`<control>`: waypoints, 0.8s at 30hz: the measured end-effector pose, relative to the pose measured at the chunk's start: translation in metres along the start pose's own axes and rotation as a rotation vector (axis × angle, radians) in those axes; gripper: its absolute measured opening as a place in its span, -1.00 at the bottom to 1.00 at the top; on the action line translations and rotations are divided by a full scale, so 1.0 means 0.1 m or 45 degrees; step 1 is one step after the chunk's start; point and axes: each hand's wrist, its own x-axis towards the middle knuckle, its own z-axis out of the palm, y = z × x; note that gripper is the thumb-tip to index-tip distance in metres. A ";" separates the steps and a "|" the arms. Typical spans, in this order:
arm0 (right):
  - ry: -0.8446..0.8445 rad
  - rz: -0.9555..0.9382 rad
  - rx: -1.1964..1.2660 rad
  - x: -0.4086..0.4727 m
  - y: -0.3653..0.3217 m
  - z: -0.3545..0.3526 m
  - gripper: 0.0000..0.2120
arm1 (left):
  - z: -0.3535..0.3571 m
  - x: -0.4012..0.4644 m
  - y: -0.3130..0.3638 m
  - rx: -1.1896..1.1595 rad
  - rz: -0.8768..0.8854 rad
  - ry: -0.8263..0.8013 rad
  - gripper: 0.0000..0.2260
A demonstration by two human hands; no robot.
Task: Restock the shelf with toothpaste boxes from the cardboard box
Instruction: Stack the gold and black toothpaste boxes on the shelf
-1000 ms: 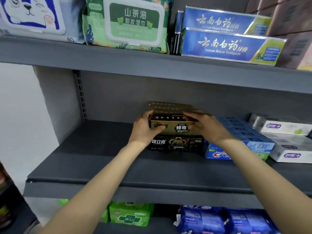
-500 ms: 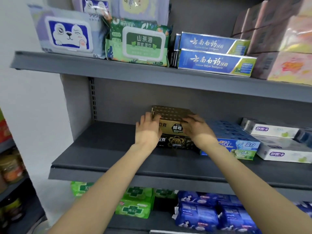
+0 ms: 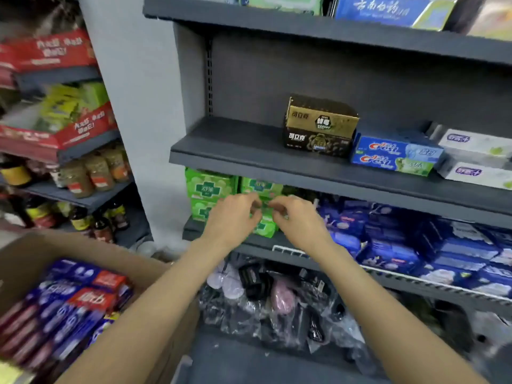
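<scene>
both curled, empty hands, left hand point(image 3: 235, 217) and right hand point(image 3: 297, 220), hover beside the cardboard box point(image 3: 25, 256) of glossy toothpaste boxes point(image 3: 74, 297).

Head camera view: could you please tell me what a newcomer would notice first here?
Two bare forearms reach in, the left hand and right hand empty, in front of the green packs. Above, a gold box sits atop a black box on the middle shelf. Lower left, the cardboard box holds toothpaste boxes.

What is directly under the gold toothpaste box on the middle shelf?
The gold toothpaste box sits on top of a black toothpaste box of the same brand, which rests on the grey shelf. Whether more boxes stand behind the pair is hidden.
</scene>
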 end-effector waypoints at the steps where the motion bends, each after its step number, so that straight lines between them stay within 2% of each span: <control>1: -0.022 0.003 0.031 -0.12 -0.10 0.13 -0.74 | 0.02 -0.19 -0.11 -0.021 -0.058 -0.032 -0.82; 7: -0.276 -0.058 0.120 -0.59 -0.70 0.94 -0.76 | 0.02 -1.19 -0.86 0.017 -0.346 -0.129 -0.81; 15: -0.485 -0.096 0.211 -0.82 -1.83 1.99 -0.77 | -0.41 -2.04 -2.07 0.106 -0.698 -0.170 -0.84; 19: -0.616 -0.075 0.247 -0.83 -2.43 2.59 -0.75 | -0.70 -2.37 -2.84 0.259 -0.784 -0.354 -0.81; 24: -0.792 0.064 0.233 -0.81 -3.05 3.35 -0.68 | -0.94 -2.65 -3.76 0.435 -0.761 -0.692 -0.67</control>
